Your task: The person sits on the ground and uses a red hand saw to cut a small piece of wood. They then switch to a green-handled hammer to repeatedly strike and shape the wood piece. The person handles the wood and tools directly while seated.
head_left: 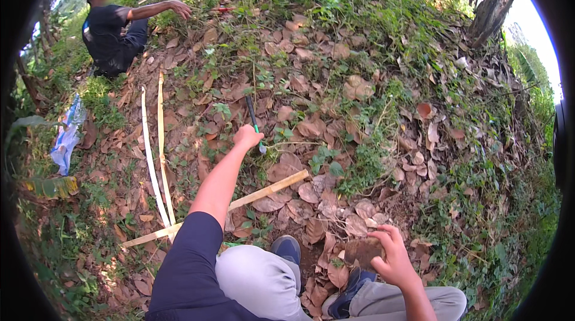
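Observation:
My left hand (247, 136) is stretched out ahead, its fingers closed around a slim tool (254, 118) with a black and green shaft and a bluish end. The tool's kind does not show. Close to my right shoe, my right hand (395, 261) pinches a flat brown rectangular piece (361, 253) between thumb and fingers; its material is unclear. A pale split-bamboo strip (269, 190) lies slantwise on the leaves, passing behind my left arm. Two more long strips, one whitish (151, 156) and one tan (161, 135), run away from its left end.
Dry leaves (357, 87) and green weeds cover the sloping ground. A person (108, 30) in dark clothes sits at the far left, one arm stretched out toward a red object (223, 8). A whitish-blue plastic bag (67, 138) lies at the left. A tree trunk (494, 6) rises at the far right.

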Demonstrator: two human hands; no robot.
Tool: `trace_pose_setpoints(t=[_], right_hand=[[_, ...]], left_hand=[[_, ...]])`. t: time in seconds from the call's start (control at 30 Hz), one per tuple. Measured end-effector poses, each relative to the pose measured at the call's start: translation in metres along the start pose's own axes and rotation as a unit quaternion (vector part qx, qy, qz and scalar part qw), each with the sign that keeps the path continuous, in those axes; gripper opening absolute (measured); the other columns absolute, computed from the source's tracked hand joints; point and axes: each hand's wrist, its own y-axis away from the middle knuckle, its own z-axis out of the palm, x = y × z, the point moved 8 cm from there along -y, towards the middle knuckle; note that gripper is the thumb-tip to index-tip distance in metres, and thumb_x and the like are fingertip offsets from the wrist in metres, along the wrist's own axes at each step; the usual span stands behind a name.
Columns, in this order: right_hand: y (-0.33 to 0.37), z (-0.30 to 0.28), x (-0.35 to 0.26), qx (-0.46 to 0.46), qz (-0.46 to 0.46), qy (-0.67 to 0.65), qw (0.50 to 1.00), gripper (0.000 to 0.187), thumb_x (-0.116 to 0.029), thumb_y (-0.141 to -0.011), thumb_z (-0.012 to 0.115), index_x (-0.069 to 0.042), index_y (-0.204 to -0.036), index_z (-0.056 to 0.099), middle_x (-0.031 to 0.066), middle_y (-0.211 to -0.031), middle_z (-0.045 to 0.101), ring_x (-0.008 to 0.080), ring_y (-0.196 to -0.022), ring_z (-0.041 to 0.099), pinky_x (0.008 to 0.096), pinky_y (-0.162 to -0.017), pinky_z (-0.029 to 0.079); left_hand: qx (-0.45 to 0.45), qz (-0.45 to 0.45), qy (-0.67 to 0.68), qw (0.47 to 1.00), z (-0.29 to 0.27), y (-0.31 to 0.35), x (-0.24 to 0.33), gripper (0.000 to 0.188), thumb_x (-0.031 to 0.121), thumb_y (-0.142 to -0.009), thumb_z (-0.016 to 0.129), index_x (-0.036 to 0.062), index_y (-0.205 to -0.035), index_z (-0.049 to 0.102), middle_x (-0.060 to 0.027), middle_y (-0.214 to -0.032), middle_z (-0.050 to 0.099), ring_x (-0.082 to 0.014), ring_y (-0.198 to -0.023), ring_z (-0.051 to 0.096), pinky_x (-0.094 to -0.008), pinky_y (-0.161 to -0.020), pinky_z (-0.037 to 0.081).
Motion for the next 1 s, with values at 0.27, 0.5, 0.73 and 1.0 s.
trace_pose_setpoints(t=[0.27,0.5,0.73,1.0], right_hand=[[0.015,-0.002,0.006,0.015,-0.023,0.008,1.000,0.054,-0.018,-0.077,0.064,-0.004,-0.130,0.063,0.0234,-0.138,0.050,0.0440,-0.132,0.049,0.0490,-0.113,0.040],[0.018,0.010,0.003,-0.007,-0.043,0.041,0.998,0.055,-0.021,-0.084,0.066,-0.006,-0.137,0.058,0.0239,-0.143,0.047,0.0442,-0.134,0.048,0.0484,-0.114,0.041],[0.029,0.038,-0.016,-0.044,-0.111,0.086,0.989,0.044,-0.041,-0.099,0.064,-0.010,-0.130,0.062,0.0212,-0.127,0.056,0.0411,-0.122,0.056,0.0486,-0.105,0.047],[0.021,0.048,-0.011,0.000,-0.136,0.071,0.988,0.045,-0.048,-0.103,0.057,-0.010,-0.128,0.061,0.0202,-0.115,0.060,0.0409,-0.110,0.062,0.0516,-0.096,0.050]], left_hand=[[0.161,0.040,0.222,0.961,-0.072,0.095,-0.012,0.046,0.055,-0.092,0.063,0.0115,-0.095,0.078,-0.0153,-0.083,0.075,-0.0348,-0.084,0.075,-0.0490,-0.074,0.055],[0.233,0.297,0.311,0.872,-0.199,0.220,0.045,0.045,0.052,-0.102,0.063,0.0098,-0.095,0.076,-0.0029,-0.065,0.065,-0.0147,-0.061,0.062,-0.0355,-0.060,0.045],[0.116,0.380,0.209,0.894,-0.234,0.347,0.144,0.048,0.053,-0.103,0.059,0.0091,-0.098,0.077,-0.0061,-0.077,0.070,-0.0182,-0.072,0.066,-0.0371,-0.070,0.049],[-0.060,0.313,0.183,0.930,-0.102,0.405,0.185,0.052,0.058,-0.098,0.064,0.0072,-0.101,0.077,-0.0070,-0.078,0.074,-0.0193,-0.073,0.071,-0.0383,-0.069,0.052]])
